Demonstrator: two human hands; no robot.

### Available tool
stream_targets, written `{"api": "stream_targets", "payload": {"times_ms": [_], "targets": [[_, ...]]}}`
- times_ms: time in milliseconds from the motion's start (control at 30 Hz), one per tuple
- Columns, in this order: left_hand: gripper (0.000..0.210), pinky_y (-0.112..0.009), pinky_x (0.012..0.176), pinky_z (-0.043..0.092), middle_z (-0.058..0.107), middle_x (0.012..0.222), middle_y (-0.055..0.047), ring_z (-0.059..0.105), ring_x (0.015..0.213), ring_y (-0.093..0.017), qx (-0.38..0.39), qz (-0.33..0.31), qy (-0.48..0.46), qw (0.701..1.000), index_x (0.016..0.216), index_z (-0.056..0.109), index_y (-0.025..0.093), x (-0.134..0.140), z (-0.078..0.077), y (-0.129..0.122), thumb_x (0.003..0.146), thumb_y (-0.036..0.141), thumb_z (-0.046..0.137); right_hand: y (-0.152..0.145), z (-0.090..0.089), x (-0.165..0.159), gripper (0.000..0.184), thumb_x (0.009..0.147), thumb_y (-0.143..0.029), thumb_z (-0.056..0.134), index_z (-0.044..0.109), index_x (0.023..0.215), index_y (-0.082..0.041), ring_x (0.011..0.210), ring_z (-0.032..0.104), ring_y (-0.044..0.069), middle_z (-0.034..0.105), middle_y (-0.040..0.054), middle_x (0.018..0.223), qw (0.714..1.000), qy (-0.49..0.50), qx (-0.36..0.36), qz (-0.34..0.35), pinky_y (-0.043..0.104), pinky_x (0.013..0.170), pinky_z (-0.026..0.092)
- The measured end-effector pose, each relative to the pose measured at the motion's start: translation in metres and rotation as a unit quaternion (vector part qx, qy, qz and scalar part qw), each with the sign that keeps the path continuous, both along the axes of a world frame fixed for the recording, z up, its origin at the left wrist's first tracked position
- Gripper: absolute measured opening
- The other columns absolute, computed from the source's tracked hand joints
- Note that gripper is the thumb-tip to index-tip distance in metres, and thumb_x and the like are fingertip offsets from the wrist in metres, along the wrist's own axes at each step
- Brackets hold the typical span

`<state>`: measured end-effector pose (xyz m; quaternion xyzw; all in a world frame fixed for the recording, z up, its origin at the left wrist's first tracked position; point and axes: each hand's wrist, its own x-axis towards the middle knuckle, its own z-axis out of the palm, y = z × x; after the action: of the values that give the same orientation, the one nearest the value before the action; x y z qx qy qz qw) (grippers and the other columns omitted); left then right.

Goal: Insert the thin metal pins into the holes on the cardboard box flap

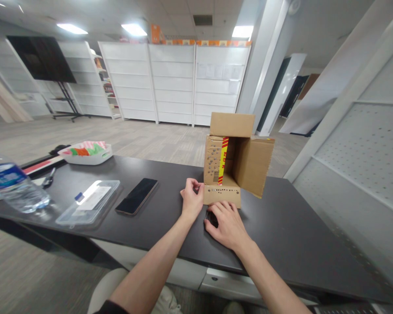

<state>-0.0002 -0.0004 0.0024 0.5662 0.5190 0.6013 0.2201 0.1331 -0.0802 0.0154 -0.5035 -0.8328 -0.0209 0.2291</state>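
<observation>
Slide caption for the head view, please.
Left hand and right hand near the lower flap of an open cardboard box on a dark table, phone lying to the left.

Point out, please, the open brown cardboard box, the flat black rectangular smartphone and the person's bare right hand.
Open brown cardboard box (255, 163): head view, on its right-hand flap.
Flat black rectangular smartphone (136, 196): head view, middle of the screen.
Bare right hand (227, 222): head view, back of the hand.

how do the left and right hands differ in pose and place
The left hand is bunched into a pinch; the right hand is spread wider, thumb apart. The left hand sits by the left side of the cardboard box's lower flap, the right hand at its near edge. Both are bare.
</observation>
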Motion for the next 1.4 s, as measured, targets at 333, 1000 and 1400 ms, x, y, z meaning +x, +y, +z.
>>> {"api": "stream_targets", "payload": {"times_ms": [333, 1000, 1400], "targets": [[0.014, -0.028, 0.076, 0.043, 0.062, 0.076, 0.001, 0.059, 0.071, -0.013, -0.005, 0.002, 0.006, 1.0, 0.083, 0.045, 0.022, 0.0001, 0.0013, -0.0013, 0.081, 0.03, 0.056, -0.0004, 0.0034, -0.0007, 0.016, 0.083, -0.034, 0.06, 0.059, 0.094, -0.023, 0.096, 0.052, 0.024, 0.065, 0.0056, 0.095, 1.0, 0.005, -0.002, -0.002, 0.039, 0.086, 0.033], [0.015, -0.027, 0.074, 0.044, 0.062, 0.075, 0.001, 0.058, 0.07, -0.013, -0.004, -0.001, 0.011, 1.0, 0.082, 0.044, 0.022, -0.0003, 0.0024, -0.0016, 0.081, 0.032, 0.055, 0.0027, -0.0013, 0.0003, 0.009, 0.087, -0.029, 0.058, 0.06, 0.09, -0.021, 0.092, 0.054, 0.022, 0.066, 0.0039, 0.091, 1.0, 0.028, -0.001, -0.002, 0.036, 0.083, 0.033], [0.015, -0.027, 0.074, 0.044, 0.061, 0.075, 0.001, 0.059, 0.07, -0.013, 0.0, 0.0, 0.011, 1.0, 0.084, 0.045, 0.022, -0.0002, -0.0016, 0.0014, 0.081, 0.032, 0.055, 0.0025, -0.0006, 0.0017, 0.009, 0.091, -0.027, 0.053, 0.06, 0.088, -0.021, 0.091, 0.055, 0.021, 0.067, 0.0035, 0.089, 0.999, 0.034, 0.015, 0.007, 0.034, 0.08, 0.035]]}}
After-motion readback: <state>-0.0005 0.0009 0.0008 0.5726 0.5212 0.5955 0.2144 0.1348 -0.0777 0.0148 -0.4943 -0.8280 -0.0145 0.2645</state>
